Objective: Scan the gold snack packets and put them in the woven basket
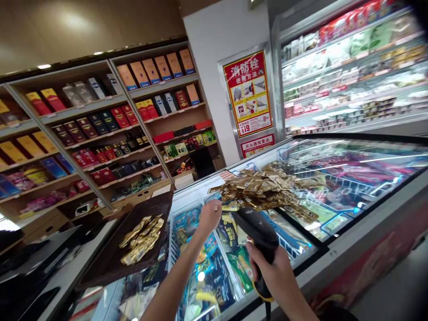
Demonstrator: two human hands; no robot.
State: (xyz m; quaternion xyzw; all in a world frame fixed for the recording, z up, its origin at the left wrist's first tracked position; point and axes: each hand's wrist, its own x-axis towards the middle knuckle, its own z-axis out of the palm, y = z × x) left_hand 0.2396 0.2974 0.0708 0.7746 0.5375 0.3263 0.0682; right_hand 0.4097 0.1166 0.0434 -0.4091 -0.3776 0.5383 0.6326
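Note:
My right hand (274,267) grips a black handheld barcode scanner (259,229) with yellow trim near its base and a cord below. The scanner's head points up and left, toward my left hand (210,216). That hand is closed, with a ring on one finger, over the freezer's glass top. Whatever its fingers hold is blurred. Just beyond both hands lies a large heap of small gold packets (264,187) on the glass. To the left, a dark brown tray (110,263) holds a smaller pile of gold packets (143,238).
Under the glass of the chest freezer (317,256) are wire baskets of bagged food. Shelves (100,104) of boxes and bottles line the back left. A red poster (247,93) hangs on the pillar. A lit refrigerated display (351,71) stands at the right.

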